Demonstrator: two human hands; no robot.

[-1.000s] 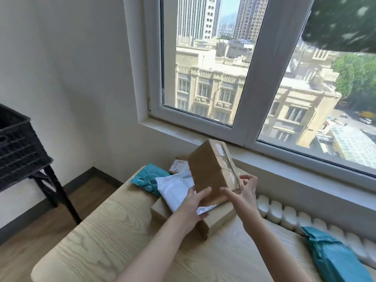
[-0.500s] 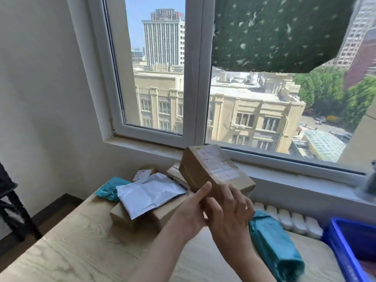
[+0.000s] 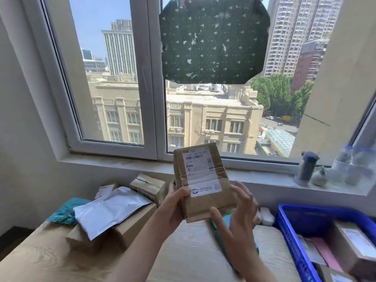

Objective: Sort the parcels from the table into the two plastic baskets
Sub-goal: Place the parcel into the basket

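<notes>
— So, what is the head view showing at centre frame?

— Both hands are holding up a brown cardboard parcel (image 3: pixel 203 182), its white shipping label facing the camera. The left hand (image 3: pixel 175 202) is gripping its lower left edge, thumb lying over the front. The right hand (image 3: pixel 240 208) is touching the lower right side with fingers spread and nearly straight, thumb at the bottom corner.

— And the remaining parcels?

— They are lying at lower left on the tabletop (image 3: pixel 50 259): a white mailer bag (image 3: pixel 109 210) is resting across a flat carton (image 3: pixel 130 226), a teal bag (image 3: pixel 65 210) is sitting just beside it at the left, and a small taped box (image 3: pixel 148 186) is sitting behind, near the window sill.

— Any basket?

— A blue basket (image 3: pixel 293 237) is sitting at lower right, already holding a carton (image 3: pixel 354 249) and flat packets. Another teal bag (image 3: pixel 221 226) is showing partly behind the right hand.
</notes>
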